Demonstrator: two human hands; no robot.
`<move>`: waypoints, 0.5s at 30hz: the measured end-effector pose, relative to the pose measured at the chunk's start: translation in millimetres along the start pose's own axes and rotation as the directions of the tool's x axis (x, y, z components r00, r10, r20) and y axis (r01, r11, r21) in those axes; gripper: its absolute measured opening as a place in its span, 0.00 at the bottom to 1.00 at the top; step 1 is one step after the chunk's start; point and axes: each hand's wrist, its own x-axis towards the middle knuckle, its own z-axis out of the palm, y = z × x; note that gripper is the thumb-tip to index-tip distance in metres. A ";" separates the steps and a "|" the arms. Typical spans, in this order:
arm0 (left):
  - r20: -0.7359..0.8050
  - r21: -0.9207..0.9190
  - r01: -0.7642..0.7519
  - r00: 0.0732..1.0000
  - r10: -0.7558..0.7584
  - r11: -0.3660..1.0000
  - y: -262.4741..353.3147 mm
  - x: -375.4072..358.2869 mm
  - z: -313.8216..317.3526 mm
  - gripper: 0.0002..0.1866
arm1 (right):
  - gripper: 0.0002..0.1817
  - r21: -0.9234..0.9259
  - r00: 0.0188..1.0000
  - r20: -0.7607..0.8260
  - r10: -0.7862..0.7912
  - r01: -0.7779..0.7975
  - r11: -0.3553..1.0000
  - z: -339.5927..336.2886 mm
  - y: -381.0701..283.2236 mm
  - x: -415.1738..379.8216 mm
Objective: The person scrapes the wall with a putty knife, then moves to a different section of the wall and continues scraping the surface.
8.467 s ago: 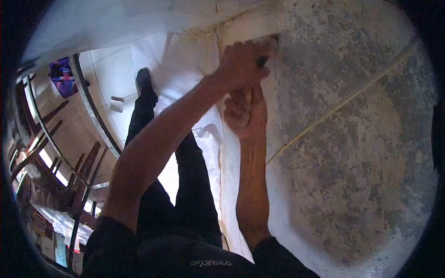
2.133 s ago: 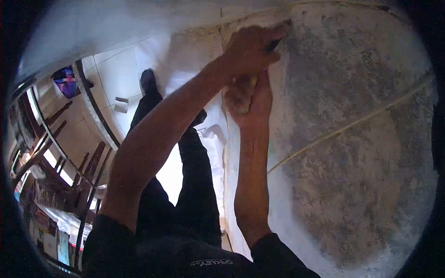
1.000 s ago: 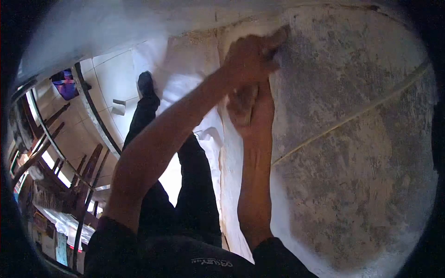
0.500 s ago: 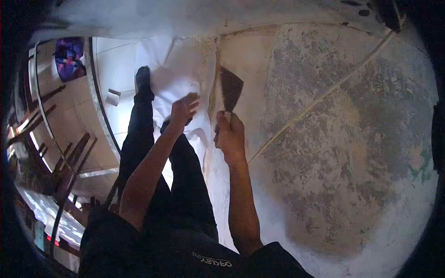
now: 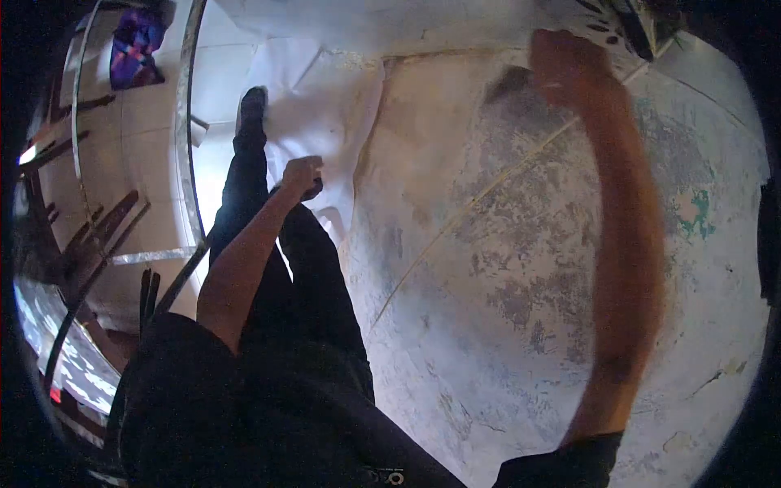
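Observation:
My right hand (image 5: pixel 573 69) is raised high at the upper right, fingers wrapped round the handle of a putty knife. The dark, blurred blade (image 5: pixel 508 85) points left, close over the wall (image 5: pixel 529 244) with its patchy grey and white surface. My left hand (image 5: pixel 303 172) hangs low over my legs with its fingers curled in; what they hold, if anything, I cannot make out. Below that hand lies a white sheet (image 5: pixel 285 106) spread on the floor, with one dark shoe (image 5: pixel 254 102) on it.
A thin pale cable (image 5: pixel 472 199) runs diagonally across the wall. To my left stand metal frame bars (image 5: pixel 185 122), with a purple patterned item (image 5: pixel 137 49) and dark wooden pieces (image 5: pixel 122 224) beyond them. Dark objects (image 5: pixel 639 28) hang at the top right.
My right hand has swung up and to the right with the putty knife, across the wall. The left hand has dropped slightly left and its fingers have curled in. The view has shifted.

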 end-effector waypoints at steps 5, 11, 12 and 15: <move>0.029 -0.654 0.198 0.971 -0.238 0.730 -35.9 1.0 24.9 0.15 | 0.14 -0.013 0.992 -0.082 0.093 -0.094 0.995 27.5 0.5 17.2; -0.078 -0.115 0.154 0.983 -0.164 0.981 -39.7 -3.8 -3.7 0.14 | 0.14 0.172 0.973 -0.109 0.205 -0.185 0.968 97.7 -23.1 75.5; -0.053 0.002 0.123 0.991 -0.122 0.992 -47.3 -4.3 -4.9 0.14 | 0.14 0.188 0.980 -0.108 0.168 -0.146 0.971 100.3 -26.2 72.8; -0.021 -0.210 0.193 0.979 -0.202 0.959 -52.7 -15.9 6.2 0.13 | 0.14 0.038 0.994 -0.076 0.075 -0.073 0.997 41.2 -26.6 39.3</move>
